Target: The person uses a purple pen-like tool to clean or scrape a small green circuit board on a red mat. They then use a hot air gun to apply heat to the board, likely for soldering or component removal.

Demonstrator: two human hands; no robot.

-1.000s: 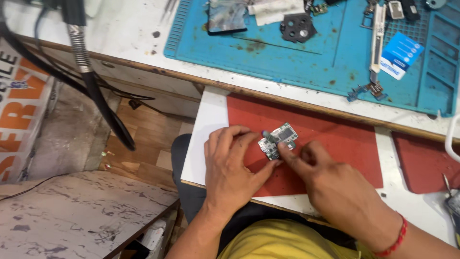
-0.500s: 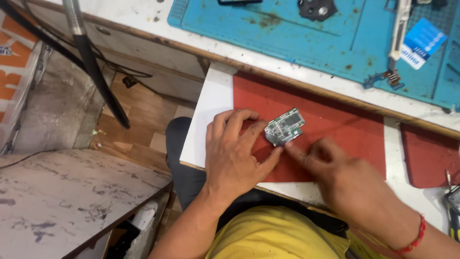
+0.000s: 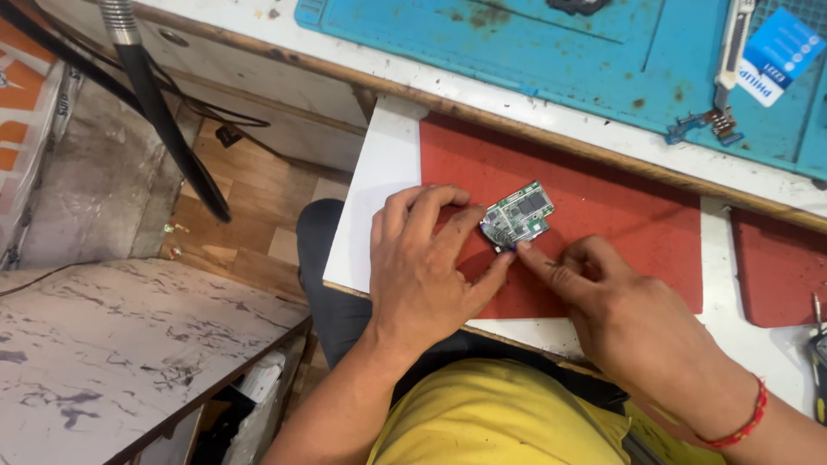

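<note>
1. Green and grey, the small circuit board (image 3: 517, 217) lies on the red mat (image 3: 603, 207) at the centre of the frame, tilted slightly.
2. The left hand (image 3: 426, 267) lies flat on the mat, its fingertips (image 3: 472, 217) steadying the board's left edge.
3. The right hand (image 3: 629, 314) is loosely curled, forefinger extended to touch the board's lower corner.
4. A red thread bracelet (image 3: 748, 422) circles the right wrist, lower right.
5. Along the top lies a blue work mat (image 3: 517, 43), with a metal tool (image 3: 728, 60) at upper right.
</note>
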